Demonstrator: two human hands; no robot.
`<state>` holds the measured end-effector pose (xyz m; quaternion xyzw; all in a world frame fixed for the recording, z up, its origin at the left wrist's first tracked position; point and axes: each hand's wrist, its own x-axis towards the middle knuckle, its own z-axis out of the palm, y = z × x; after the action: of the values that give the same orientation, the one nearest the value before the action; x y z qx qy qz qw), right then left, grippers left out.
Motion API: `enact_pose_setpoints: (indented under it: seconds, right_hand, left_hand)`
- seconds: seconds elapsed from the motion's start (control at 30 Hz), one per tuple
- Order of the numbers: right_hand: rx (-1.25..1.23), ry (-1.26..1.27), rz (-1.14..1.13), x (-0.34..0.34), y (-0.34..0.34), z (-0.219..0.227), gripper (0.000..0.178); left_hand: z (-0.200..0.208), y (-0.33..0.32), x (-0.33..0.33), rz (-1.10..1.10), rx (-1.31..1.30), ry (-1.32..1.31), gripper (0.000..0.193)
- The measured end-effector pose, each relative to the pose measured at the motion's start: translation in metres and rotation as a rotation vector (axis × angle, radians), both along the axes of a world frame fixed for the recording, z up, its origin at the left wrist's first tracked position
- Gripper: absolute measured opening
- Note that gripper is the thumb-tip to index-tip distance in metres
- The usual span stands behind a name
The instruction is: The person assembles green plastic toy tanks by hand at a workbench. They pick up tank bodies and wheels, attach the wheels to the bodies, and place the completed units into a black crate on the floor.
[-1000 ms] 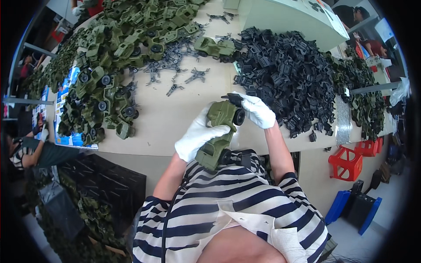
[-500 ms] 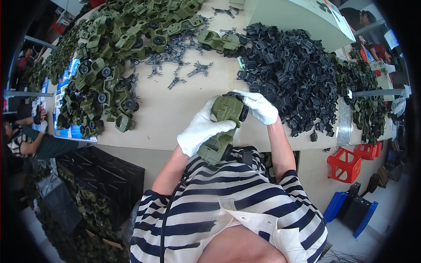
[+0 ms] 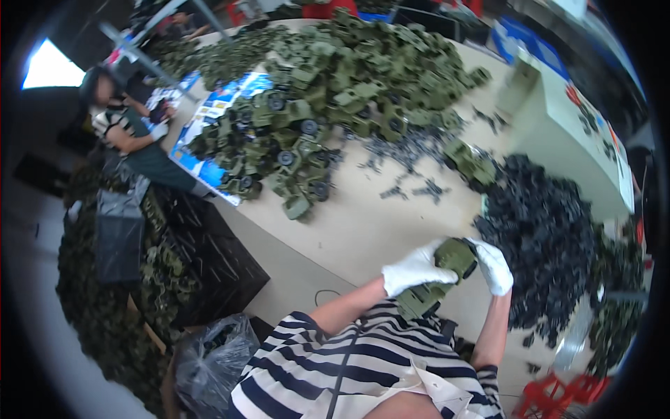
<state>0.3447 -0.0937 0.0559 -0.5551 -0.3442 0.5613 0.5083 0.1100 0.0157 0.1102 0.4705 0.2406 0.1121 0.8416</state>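
Observation:
I hold an olive-green toy jeep (image 3: 420, 299) in front of my striped shirt, over the near edge of the table. My left hand (image 3: 413, 271), in a white glove, is wrapped round its body from the left. At the jeep's far end, my right hand (image 3: 494, 268), also gloved, grips its right side with curled fingers, next to a dark wheel. What those fingertips press on is partly hidden. To the right of this hand lies a heap of small black plastic parts (image 3: 534, 234). Another green jeep (image 3: 469, 162) rests beyond, beside grey branched parts (image 3: 427, 190).
Green toy bodies (image 3: 370, 77), some wheeled, are piled across the far table. A pale green box (image 3: 569, 133) stands at the right rear. On the left are a black crate (image 3: 202, 244), a clear plastic bag (image 3: 213, 359) and a co-worker (image 3: 129, 133). Red stools (image 3: 548, 397) stand lower right.
The view has swung to the left, so the table and my hands appear farther right and the co-worker shows more fully. Both hands stay on the toy jeep.

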Motion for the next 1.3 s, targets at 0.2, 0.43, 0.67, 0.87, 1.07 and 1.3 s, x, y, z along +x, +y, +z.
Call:
enact_pose_setpoints:
  seconds: [0.2,0.43,0.67,0.87,1.07,1.3]
  right_hand:
    - [0.011,-0.237,-0.224,-0.039,0.022,0.008,0.053]
    - [0.074,-0.025,-0.444,-0.074,0.032,0.004,0.044]
    - [0.084,0.127,-0.472,-0.081,0.03,-0.024,0.039]
    - [0.244,-0.13,-0.379,-0.077,0.018,-0.023,0.044]
    - [0.273,-0.678,-0.413,-0.103,0.016,-0.011,0.034]
    - [0.258,-0.667,-0.461,-0.101,0.013,-0.033,0.025]
  left_hand:
    - [0.002,-0.004,0.001,0.112,0.131,0.154,0.089]
    - [-0.025,-0.024,0.002,0.194,0.404,0.237,0.109]
    - [-0.066,-0.008,0.007,0.303,0.367,-0.104,0.065]
    - [-0.085,-0.005,0.026,0.394,0.486,-0.074,0.042]
    - [-0.093,-0.011,0.029,0.457,0.651,-0.058,0.033]
    - [-0.085,-0.01,0.019,0.425,0.685,-0.007,0.025]
